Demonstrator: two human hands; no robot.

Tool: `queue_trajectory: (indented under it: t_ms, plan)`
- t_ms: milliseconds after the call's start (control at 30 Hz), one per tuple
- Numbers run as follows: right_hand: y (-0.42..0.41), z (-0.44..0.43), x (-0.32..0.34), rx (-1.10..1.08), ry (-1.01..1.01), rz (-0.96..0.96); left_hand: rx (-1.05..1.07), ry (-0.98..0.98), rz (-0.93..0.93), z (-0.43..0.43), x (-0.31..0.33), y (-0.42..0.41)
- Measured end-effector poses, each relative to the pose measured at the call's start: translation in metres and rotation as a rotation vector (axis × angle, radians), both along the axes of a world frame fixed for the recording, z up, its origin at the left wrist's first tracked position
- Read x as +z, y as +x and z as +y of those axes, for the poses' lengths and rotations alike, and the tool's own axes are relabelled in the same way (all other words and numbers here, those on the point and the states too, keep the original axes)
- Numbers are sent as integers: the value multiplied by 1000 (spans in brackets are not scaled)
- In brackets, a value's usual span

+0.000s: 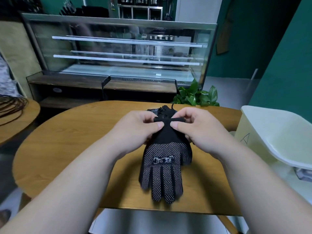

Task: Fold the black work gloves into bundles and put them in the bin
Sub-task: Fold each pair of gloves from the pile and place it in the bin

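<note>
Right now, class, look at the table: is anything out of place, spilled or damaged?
Nothing stands out. The left hand and right hand pinch the cuff of the black gloves lying on the table; the bin stands upright.

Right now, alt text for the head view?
The left hand and right hand pinch the cuff of black dotted gloves lying on a wooden table, fingers toward the camera. A pale bin stands at the right, with a glass case behind.
</note>
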State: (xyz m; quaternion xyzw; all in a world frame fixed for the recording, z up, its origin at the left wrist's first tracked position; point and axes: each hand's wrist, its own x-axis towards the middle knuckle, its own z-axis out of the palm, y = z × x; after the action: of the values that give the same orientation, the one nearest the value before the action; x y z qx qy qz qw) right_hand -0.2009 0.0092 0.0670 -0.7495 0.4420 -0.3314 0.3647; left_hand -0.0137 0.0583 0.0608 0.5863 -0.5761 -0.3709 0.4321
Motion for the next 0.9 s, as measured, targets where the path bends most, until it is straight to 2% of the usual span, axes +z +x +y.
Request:
queue_trajectory:
  t_ms: [67,167,300,367,467,533,667,733,800,900]
  plan:
    - [5,-9,1,-43,-77,33,28,-44,-6,-9,-1,1]
    - [6,-13,1,-70,-179,70,38,-130,-114,-16,-5,5]
    - [-2,-4,-38,-65,-155,149,-8,-159,-301,-7,-34,5]
    - [-8,7,-69,-33,-123,220,-106,-113,-377,5,-63,6]
    - [-17,29,-117,134,-72,333,-389,-6,-443,26,-114,9]
    - [-23,43,-141,240,-95,412,-465,-3,-452,38,-135,8]
    - [-33,49,-149,265,-181,512,-387,-37,-407,41,-142,3]
    - [-34,50,-145,285,-199,528,-283,-86,-429,36,-144,-1]
    - [-34,52,-142,248,-164,460,-163,-149,-509,30,-147,-6]
    - [-32,47,-146,56,-76,267,-77,-127,-664,20,-149,-16]
